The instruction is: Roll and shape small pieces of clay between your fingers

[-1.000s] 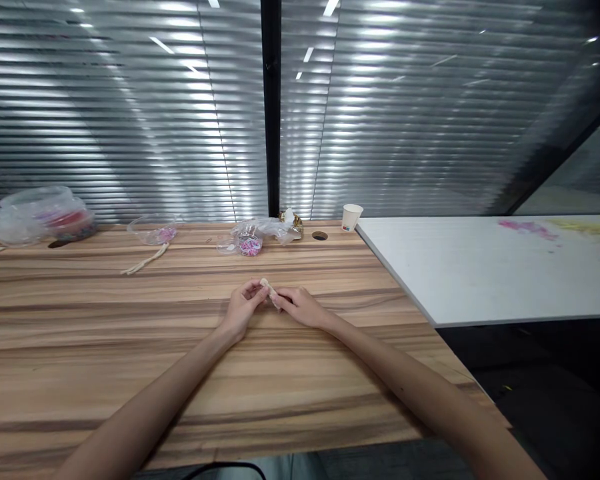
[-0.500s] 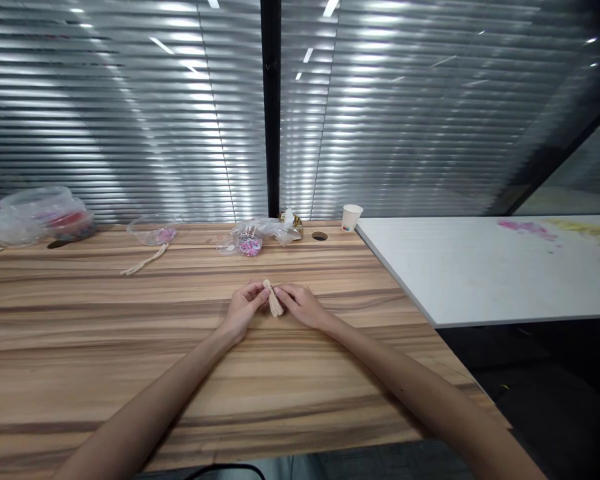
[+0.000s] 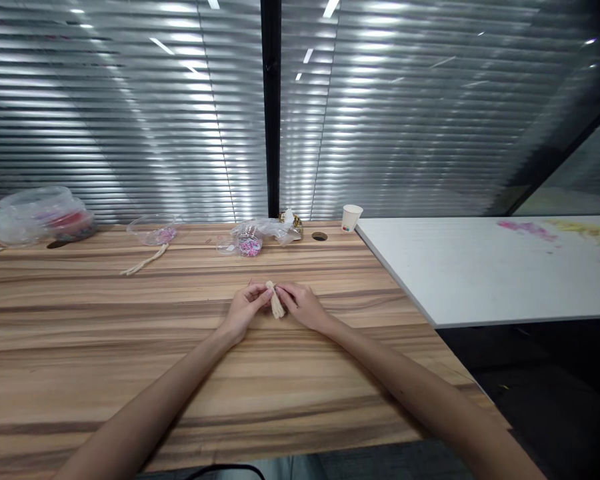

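A small cream yarn bundle (image 3: pixel 277 307), shaped like a tassel with a rounded head, is held between my hands just above the wooden table (image 3: pixel 190 380). Its loose end hangs down toward me, tilted slightly right. My left hand (image 3: pixel 245 308) pinches the bundle near its head between thumb and fingers. At the other side of the head, the thumb and fingertips of my right hand (image 3: pixel 300 304) are closed together, touching the bundle's right side. Whether they also grip a thin strand is too small to tell.
At the back stand a paper cup (image 3: pixel 351 219), a clear plastic bag (image 3: pixel 275 230) and a tub of pink bits (image 3: pixel 250 247). Further left lie cream yarn strands (image 3: pixel 145 261), a clear lid (image 3: pixel 147 232) and plastic containers (image 3: pixel 45 213). A white table (image 3: pixel 490 273) adjoins on the right.
The yarn bundle has shifted slightly to the right, and its lower end has spread a little. My hands stay almost in place, still closed at its head.
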Available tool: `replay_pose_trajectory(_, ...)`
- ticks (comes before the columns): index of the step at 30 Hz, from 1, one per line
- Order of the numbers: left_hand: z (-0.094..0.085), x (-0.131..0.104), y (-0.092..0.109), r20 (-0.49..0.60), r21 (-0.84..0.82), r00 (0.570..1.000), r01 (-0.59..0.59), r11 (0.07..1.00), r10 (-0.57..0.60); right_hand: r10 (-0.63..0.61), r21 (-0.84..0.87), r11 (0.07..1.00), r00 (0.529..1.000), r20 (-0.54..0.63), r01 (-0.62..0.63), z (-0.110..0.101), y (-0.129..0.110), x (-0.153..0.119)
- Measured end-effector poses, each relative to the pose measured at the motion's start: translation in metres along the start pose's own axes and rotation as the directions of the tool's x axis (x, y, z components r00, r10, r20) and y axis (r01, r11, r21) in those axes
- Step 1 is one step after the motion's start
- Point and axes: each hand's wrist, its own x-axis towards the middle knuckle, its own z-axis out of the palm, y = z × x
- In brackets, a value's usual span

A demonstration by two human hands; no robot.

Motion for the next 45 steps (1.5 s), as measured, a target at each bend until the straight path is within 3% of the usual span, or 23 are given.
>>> replay_pose_trajectory(14, 0.0028, -0.0012, 0.0046, -0.002, 0.047, 1.000, -0.010, 0.999, 0.010, -0.007, -0.075, 0.997, 1.000, 0.009, 0.008, 0.0020, 0.0035, -0.0020)
replay_pose_trajectory(29, 0.0031, -0.0019, 0.0042, 0.044, 0.119, 0.998, -0.045, 0.992, 0.041, 0.056, -0.109, 0.993, 0.993, 0.107, -0.044, 0.0029, 0.0065, -0.0003)
replay_pose_trajectory(45, 0.0013, -0.0011, 0.0013, 0.057, 0.155, 0.997, -0.069, 0.985, 0.061, 0.055, -0.087, 0.995, 0.993, 0.108, -0.046, 0.0044, 0.0085, -0.0011)
